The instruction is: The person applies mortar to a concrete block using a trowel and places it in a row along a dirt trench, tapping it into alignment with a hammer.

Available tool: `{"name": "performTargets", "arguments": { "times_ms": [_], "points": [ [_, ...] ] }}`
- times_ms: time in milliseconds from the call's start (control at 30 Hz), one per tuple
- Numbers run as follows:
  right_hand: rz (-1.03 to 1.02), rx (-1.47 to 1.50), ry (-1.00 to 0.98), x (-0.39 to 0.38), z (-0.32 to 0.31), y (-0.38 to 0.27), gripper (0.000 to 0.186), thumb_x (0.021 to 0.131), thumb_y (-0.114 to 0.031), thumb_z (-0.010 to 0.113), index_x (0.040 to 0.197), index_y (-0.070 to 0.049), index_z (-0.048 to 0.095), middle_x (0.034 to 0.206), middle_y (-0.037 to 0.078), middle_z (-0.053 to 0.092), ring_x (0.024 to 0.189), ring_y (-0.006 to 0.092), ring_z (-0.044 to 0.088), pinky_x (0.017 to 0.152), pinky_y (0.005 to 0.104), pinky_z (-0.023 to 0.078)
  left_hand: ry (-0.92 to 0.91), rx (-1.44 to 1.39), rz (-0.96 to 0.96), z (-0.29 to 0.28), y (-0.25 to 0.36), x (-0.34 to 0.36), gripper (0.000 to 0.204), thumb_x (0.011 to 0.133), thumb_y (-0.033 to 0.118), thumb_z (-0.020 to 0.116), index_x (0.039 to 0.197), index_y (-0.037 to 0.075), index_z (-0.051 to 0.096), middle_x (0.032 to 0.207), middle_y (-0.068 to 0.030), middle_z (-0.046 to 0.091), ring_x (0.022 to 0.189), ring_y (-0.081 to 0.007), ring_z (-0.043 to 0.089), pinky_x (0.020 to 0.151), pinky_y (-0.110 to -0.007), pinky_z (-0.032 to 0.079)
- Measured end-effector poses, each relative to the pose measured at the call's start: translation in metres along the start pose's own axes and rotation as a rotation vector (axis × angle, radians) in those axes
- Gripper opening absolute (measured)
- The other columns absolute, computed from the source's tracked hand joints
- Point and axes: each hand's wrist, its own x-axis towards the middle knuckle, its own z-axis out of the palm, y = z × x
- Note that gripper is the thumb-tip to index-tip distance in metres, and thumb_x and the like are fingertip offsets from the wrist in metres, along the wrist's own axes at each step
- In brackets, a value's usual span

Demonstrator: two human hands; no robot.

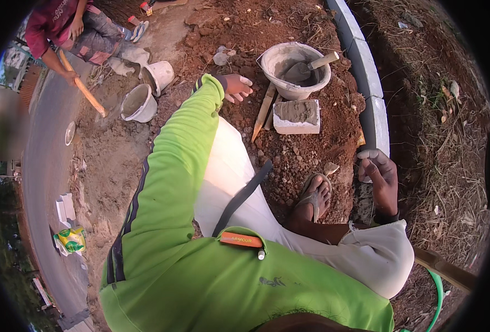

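Grey kerb blocks (375, 124) are standing in a row right of the big bucket (297, 93). A white block (296, 126), topped with rough grey mix (296, 112), is sitting just on its near side. The bucket is holding grey mix and a trowel (314, 65); two smaller, grey-smeared buckets (147, 109) are resting to its left. Beside the big bucket, the left hand (237, 87) is hanging half open, empty. By the kerb blocks, the right hand (381, 180) is curling; I cannot tell if it is gripping anything.

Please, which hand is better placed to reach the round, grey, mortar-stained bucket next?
Probably the left hand: it is close to the bucket, while the right hand is farther off, by the grey concrete kerb.
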Motion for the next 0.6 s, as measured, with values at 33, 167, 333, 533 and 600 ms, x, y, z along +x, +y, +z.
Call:
{"name": "performTargets", "arguments": {
  "times_ms": [33, 167, 333, 533, 600],
  "points": [
    [0.006, -0.032, 0.009, -0.003, -0.001, -0.003, 0.015, 0.100, -0.015, 0.062, 0.107, -0.003, 0.067, 0.074, -0.002, 0.059, 0.066, 0.0061, 0.054, 0.063, 0.0226, 0.044, 0.009, -0.038, 0.018, 0.002, 0.003, -0.001, 0.067, 0.099, 0.034, 0.060, 0.159, 0.016, 0.033, 0.148, -0.0103, 0.054, 0.129, -0.0310, 0.058, 0.104, -0.048, 0.048],
    [0.032, -0.031, -0.042, 0.002, -0.002, 0.002, 0.016, 0.100, -0.016, 0.062, 0.109, -0.003, 0.068, 0.081, -0.001, 0.062, 0.071, 0.0059, 0.057, 0.065, 0.0238, 0.047, 0.117, -0.178, 0.023, -0.015, -0.022, 0.002, 0.065, 0.097, 0.033, 0.065, 0.156, 0.018, 0.039, 0.139, -0.0083, 0.059, 0.122, -0.0293, 0.061, 0.099, -0.048, 0.049],
    [0.039, -0.099, -0.073, 0.005, -0.001, -0.001, 0.017, 0.099, -0.013, 0.061, 0.108, -0.001, 0.068, 0.086, -0.001, 0.066, 0.074, 0.0069, 0.059, 0.068, 0.0255, 0.049, 0.081, -0.206, 0.079, -0.010, -0.018, 0.012, 0.059, 0.099, 0.033, 0.064, 0.153, 0.017, 0.043, 0.134, -0.0055, 0.063, 0.116, -0.0240, 0.063, 0.097, -0.043, 0.050],
    [-0.244, -0.691, 0.002, 0.098, -0.001, -0.013, 0.014, 0.095, -0.012, 0.063, 0.102, -0.002, 0.069, 0.082, 0.007, 0.067, 0.078, 0.0182, 0.066, 0.074, 0.0328, 0.052, 0.065, -0.174, 0.062, -0.005, -0.013, 0.006, 0.061, 0.100, 0.034, 0.063, 0.154, 0.015, 0.042, 0.135, -0.0071, 0.063, 0.116, -0.0231, 0.064, 0.099, -0.043, 0.049],
    [-0.312, -0.918, 0.060, 0.146, -0.006, -0.016, 0.020, 0.089, -0.014, 0.066, 0.106, -0.004, 0.069, 0.084, 0.013, 0.070, 0.081, 0.0274, 0.070, 0.077, 0.0386, 0.055, 0.047, -0.191, 0.035, -0.002, -0.012, 0.003, 0.061, 0.099, 0.033, 0.063, 0.154, 0.015, 0.042, 0.134, -0.0067, 0.064, 0.115, -0.0221, 0.064, 0.098, -0.043, 0.050]
  ]
}}
